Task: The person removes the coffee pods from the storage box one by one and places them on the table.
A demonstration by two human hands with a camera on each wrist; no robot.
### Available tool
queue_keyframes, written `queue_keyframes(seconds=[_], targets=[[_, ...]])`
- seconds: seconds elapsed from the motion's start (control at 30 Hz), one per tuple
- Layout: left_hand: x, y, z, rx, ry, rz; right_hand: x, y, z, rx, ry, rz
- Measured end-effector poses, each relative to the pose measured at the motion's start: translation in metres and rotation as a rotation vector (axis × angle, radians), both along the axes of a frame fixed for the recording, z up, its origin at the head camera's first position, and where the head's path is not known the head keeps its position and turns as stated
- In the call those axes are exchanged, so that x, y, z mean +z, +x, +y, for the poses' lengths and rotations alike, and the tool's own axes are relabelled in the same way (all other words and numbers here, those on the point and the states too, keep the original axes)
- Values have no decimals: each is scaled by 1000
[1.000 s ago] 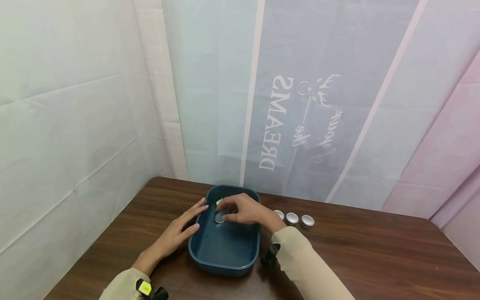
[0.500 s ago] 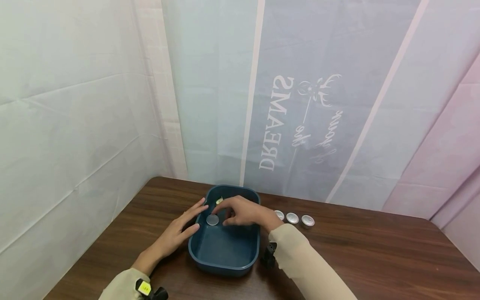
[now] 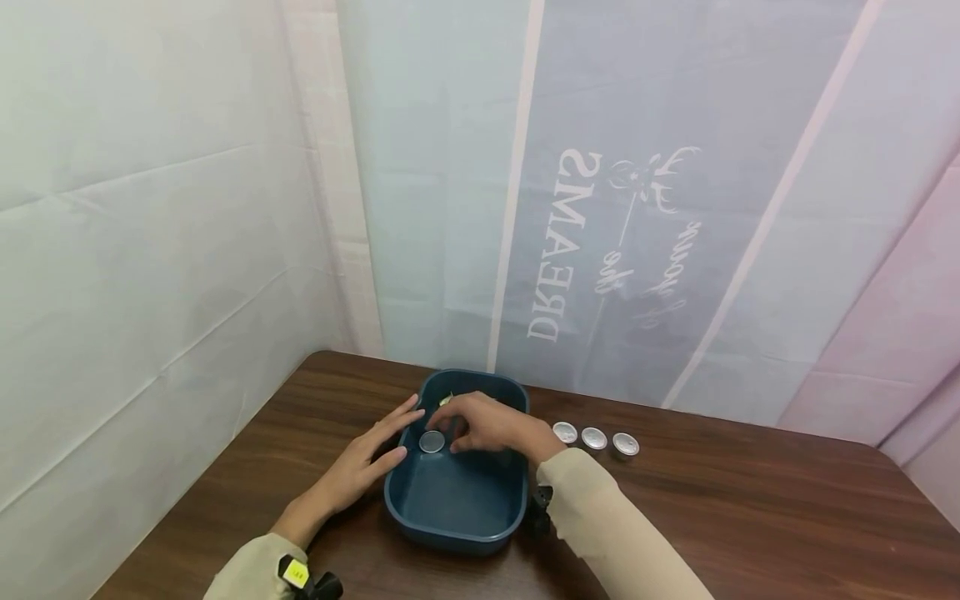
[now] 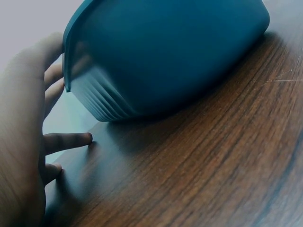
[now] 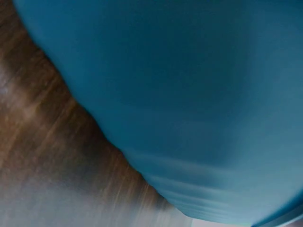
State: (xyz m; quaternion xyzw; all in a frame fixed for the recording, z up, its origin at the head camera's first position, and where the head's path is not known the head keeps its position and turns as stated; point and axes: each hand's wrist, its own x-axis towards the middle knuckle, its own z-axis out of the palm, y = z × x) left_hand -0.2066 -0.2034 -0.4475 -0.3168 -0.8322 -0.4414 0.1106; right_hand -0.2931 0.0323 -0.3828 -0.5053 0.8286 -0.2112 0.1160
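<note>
A deep blue rectangular bin [image 3: 457,492] stands on the table, and a round silver disc [image 3: 431,442] lies inside it near its left wall. My right hand [image 3: 483,423] reaches down into the bin, fingers bent loosely beside the disc, with no object visible in them. A small yellowish item [image 3: 446,401] shows in the bin behind the fingers, partly hidden. My left hand [image 3: 360,467] touches the bin's left rim with spread fingers; in the left wrist view the hand [image 4: 23,127] has fingertips at the rim and two lower fingers extended over the tabletop. The right wrist view shows only the bin's side [image 5: 180,104].
Three round silver-topped pieces stand in a row right of the bin: one near my right wrist [image 3: 566,432], a middle one [image 3: 594,438] and a right one [image 3: 626,444]. The brown wooden table [image 3: 735,500] meets printed curtains [image 3: 637,208] behind and pale cloth [image 3: 150,250] at left.
Inside the bin, the silver disc has shifted toward the left wall, and my right fingers have come away from it. The head view has turned slightly left. My left hand stays at the rim.
</note>
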Motion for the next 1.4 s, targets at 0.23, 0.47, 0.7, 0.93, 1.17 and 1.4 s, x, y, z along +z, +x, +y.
queue_keyframes(seconds=[0.23,0.47,0.7,0.93,1.17,1.4], targets=[[2,0,0,-4,-3,0,-3,0,-2,9,-51,21],[1,1,0,-18,20,0,-5,1,-3,32,-37,5],[0,1,-2,-4,19,-17,-6,1,-6,47,-24,4],[2,1,-1,-19,17,-8,-5,1,-5,60,-53,27],[3,1,0,-16,12,2,-6,1,-6,59,-49,-6],[2,1,0,-14,12,3,-7,2,-7,35,-43,-29]])
